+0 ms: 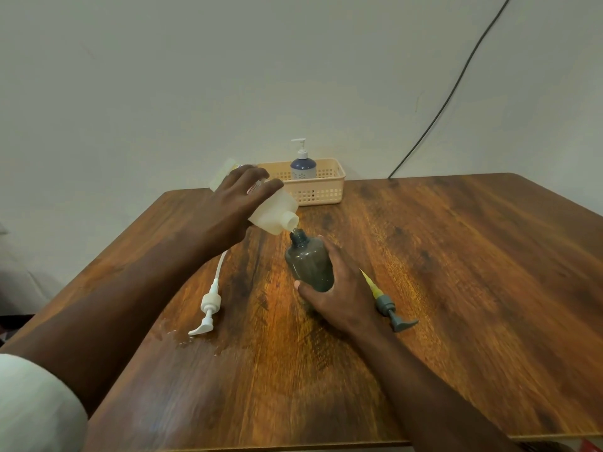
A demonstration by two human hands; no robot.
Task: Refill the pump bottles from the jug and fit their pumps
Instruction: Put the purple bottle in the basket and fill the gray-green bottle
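My left hand (pixel 235 203) grips a translucent white jug (pixel 277 212), tipped so its open mouth sits just above the neck of a dark grey bottle (pixel 308 261). My right hand (pixel 339 288) holds that bottle from its right side, leaning a little on the table. A white pump (pixel 208 306) with its long tube lies on the table to the left of the bottle. A grey pump (pixel 388 308) with a yellowish tube lies to the right, partly behind my right hand.
A peach plastic basket (pixel 321 190) stands at the table's far edge against the wall, holding a blue bottle (pixel 303 166) with a white pump fitted. Small wet spots (pixel 182 340) lie near the white pump. A black cable (pixel 456 83) runs down the wall.
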